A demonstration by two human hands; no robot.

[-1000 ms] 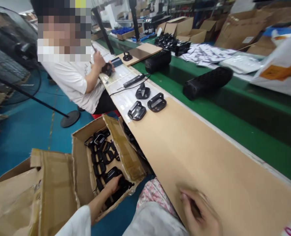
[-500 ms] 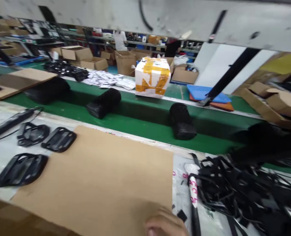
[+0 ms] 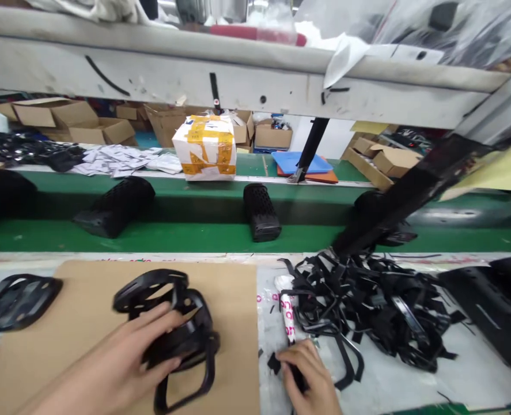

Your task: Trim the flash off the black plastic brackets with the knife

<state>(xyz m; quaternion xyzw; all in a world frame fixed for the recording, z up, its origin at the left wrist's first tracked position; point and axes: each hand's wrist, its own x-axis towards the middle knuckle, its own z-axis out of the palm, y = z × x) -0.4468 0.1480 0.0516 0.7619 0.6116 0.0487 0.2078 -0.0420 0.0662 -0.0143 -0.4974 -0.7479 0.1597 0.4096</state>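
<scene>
My left hand (image 3: 151,346) grips a black plastic frame (image 3: 186,328) with oval openings and a loop hanging toward me, above the brown cardboard sheet (image 3: 82,300). My right hand (image 3: 309,374) has its fingers closed around the black lower part of a slim stick-like tool (image 3: 288,314), whose upper part is white with pink marks. What kind of tool it is I cannot tell. Beside those fingers lies a small black scrap (image 3: 274,363). Just right of the tool spreads a tangled heap of black strips and loops (image 3: 367,311).
Another black frame (image 3: 19,302) lies at the left. Beyond the table edge runs a green conveyor (image 3: 195,236) bearing black perforated cylinders (image 3: 261,213). A slanted black post (image 3: 411,193) stands at right, and a white shelf beam (image 3: 169,72) crosses above. A taped white box (image 3: 205,150) sits behind.
My left hand has come into view with a black frame in it, over the cardboard. My right hand has moved off the cardboard onto the tool. The view has turned right.
</scene>
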